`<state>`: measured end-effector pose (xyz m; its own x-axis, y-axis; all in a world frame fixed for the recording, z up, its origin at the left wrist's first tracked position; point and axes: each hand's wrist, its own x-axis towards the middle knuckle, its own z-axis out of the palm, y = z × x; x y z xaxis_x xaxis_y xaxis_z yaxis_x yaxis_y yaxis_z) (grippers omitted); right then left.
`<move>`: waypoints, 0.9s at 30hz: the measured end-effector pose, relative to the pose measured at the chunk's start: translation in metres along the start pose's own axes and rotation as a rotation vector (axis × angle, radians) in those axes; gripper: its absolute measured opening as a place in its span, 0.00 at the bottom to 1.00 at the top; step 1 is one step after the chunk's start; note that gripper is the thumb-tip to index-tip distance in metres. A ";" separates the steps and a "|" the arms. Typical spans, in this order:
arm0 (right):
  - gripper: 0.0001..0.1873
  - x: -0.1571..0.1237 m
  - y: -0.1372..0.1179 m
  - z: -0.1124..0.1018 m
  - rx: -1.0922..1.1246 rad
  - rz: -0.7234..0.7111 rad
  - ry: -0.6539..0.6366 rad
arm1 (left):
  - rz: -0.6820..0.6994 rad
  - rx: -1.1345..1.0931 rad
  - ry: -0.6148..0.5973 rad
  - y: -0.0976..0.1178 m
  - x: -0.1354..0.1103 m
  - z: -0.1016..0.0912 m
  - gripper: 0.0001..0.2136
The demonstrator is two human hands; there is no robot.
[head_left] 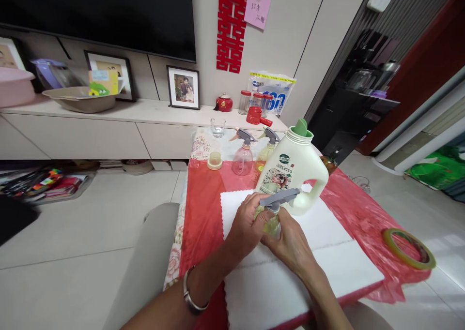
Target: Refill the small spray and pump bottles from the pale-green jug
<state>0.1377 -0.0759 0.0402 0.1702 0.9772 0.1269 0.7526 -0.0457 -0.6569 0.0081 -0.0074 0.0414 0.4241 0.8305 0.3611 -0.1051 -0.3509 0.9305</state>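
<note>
A small spray bottle (271, 227) with a grey trigger head and a clear yellowish body stands upright between my hands. My left hand (250, 221) is wrapped round its near-left side, close under the trigger head. From the right, my right hand (292, 240) closes round the bottle's body. My fingers hide much of the body. Just behind is a large white detergent jug (286, 165) with its green cap (301, 127) set in the mouth. Farther back stand a pink spray bottle (242, 160) and a yellow spray bottle (264, 157), both with grey heads. Under my hands lies a white cloth (265, 293).
A pale yellow measuring cap (214, 160) and a glass of water (218, 127) stand on the table's far left. A tape roll (409, 248) lies on the red plastic sheet (201, 209) at right. Behind is a low cabinet (174, 136) with picture frames and jars.
</note>
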 end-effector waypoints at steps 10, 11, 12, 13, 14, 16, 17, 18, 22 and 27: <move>0.26 0.001 0.007 0.003 0.074 -0.066 0.003 | -0.013 -0.034 0.045 0.003 0.004 0.004 0.12; 0.26 0.001 0.008 0.003 0.068 -0.064 0.008 | -0.030 -0.039 0.049 0.003 0.005 0.005 0.11; 0.25 0.001 0.009 0.004 0.063 -0.063 0.011 | -0.047 -0.046 0.045 0.004 0.007 0.005 0.11; 0.24 0.001 0.009 0.004 0.058 -0.062 0.015 | -0.061 -0.055 0.036 0.004 0.008 0.005 0.10; 0.24 0.002 0.010 0.004 0.053 -0.060 0.018 | -0.066 -0.063 0.025 0.005 0.008 0.004 0.10; 0.23 0.002 0.009 0.004 0.051 -0.065 0.020 | -0.048 -0.073 0.008 0.006 0.009 0.003 0.09; 0.22 0.003 0.009 0.003 0.054 -0.072 0.017 | -0.034 -0.075 0.002 0.007 0.009 0.002 0.09; 0.22 0.003 0.009 0.003 0.056 -0.078 0.014 | -0.021 -0.075 -0.007 0.007 0.009 0.001 0.10; 0.21 0.003 0.008 0.002 0.057 -0.089 0.007 | -0.028 -0.084 -0.068 0.011 0.007 -0.004 0.12; 0.26 0.003 0.012 0.003 0.047 -0.098 0.001 | -0.100 -0.165 -0.132 0.010 0.006 -0.008 0.12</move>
<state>0.1447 -0.0729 0.0304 0.0980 0.9764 0.1926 0.7351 0.0594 -0.6753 0.0028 -0.0028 0.0538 0.5528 0.7900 0.2653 -0.1979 -0.1848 0.9626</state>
